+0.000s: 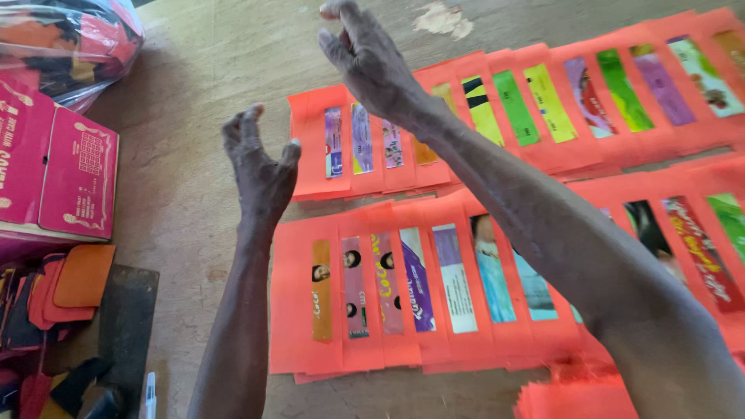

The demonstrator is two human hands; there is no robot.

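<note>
Bare worktop (194, 194) runs as an open strip down the left-centre of the frame and across the top. Two overlapping rows of orange sheets (310, 310) fill the centre and right; a pink box (70, 174) and plastic bag (70, 39) block the upper left

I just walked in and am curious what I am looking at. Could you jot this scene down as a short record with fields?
Surface: bare wooden floor
Left hand: raised, fingers curled, holding nothing
Right hand: raised higher, fingers curled, holding nothing
Below the hands: two rows of overlapping orange paper sheets, each with a colourful printed strip on it
Near right corner: loose stack of orange sheets
Left edge: pink cardboard box, plastic bag above it, orange scraps below
</note>
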